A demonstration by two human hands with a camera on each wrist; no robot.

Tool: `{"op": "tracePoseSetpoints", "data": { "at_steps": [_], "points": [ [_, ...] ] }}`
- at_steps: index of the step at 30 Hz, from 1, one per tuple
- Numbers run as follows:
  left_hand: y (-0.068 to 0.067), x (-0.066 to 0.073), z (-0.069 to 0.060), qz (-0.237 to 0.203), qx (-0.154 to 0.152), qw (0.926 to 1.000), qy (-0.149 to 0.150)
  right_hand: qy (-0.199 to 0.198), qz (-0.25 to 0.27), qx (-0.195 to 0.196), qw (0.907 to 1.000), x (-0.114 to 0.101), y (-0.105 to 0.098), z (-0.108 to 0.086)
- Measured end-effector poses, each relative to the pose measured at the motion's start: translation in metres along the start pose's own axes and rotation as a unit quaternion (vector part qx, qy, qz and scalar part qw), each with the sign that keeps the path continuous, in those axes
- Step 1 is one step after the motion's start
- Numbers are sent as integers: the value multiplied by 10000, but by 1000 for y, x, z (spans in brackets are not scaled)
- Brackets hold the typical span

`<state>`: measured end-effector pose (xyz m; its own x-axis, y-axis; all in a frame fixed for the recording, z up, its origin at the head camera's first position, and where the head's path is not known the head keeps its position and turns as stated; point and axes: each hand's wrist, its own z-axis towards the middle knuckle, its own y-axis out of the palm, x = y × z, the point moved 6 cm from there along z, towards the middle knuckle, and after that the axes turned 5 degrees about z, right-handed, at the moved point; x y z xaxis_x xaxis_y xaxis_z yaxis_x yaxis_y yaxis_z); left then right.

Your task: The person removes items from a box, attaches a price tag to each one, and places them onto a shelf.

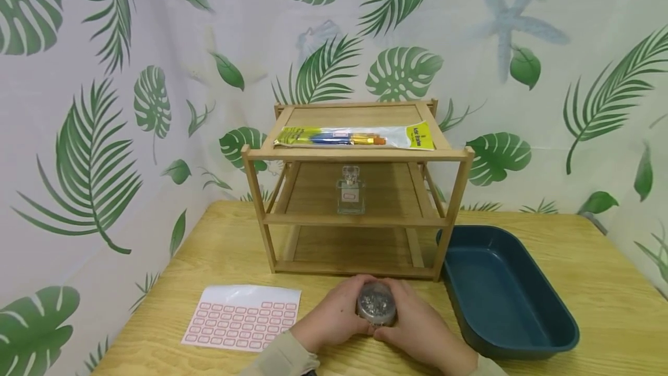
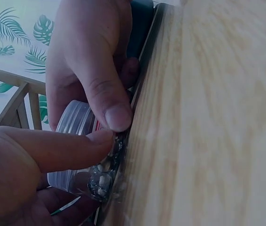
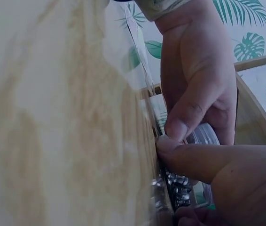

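Observation:
A small round clear jar [image 1: 377, 304] with a ridged lid stands on the table in front of the rack, shiny dark and silvery bits inside it. My left hand [image 1: 336, 313] grips it from the left, and my right hand [image 1: 420, 324] from the right. Both thumbs press on the near side of the jar [image 2: 72, 123]. A bit of red-edged sticker [image 2: 97, 125] shows beside the thumbs in the left wrist view; the rest of it is covered. Left of the hands lies a white sheet of red-bordered stickers [image 1: 241, 318], with some spots along its top row bare.
Behind the hands stands a three-tier wooden rack [image 1: 355, 220]. A packet of paintbrushes [image 1: 355, 137] lies on its top, and a glass perfume bottle [image 1: 351, 191] stands on the middle shelf; both bear stickers. A dark teal basin [image 1: 506, 300] sits at the right.

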<state>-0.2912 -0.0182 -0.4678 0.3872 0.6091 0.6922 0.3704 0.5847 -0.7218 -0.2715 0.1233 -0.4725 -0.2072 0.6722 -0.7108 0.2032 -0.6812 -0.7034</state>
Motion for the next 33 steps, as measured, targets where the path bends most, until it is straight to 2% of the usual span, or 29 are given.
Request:
{"op": "tracePoseSetpoints", "data": {
  "at_steps": [5,20,27,33],
  "points": [
    [0,-3,1,-221,-88,9997,-97,-165,-21,57,9998,2,-3,1],
    [0,-6,1,-279,-136,9995,-88,-369,457,-1,9983,9,-7,1],
    [-1,-9,-3,-282,-265,9991,-159,-318,705,-153,9969,8,-2,1],
    [-7,-2,-6,-354,-366,9986,-144,-205,637,-248,9975,10,-7,1]
  ]
}}
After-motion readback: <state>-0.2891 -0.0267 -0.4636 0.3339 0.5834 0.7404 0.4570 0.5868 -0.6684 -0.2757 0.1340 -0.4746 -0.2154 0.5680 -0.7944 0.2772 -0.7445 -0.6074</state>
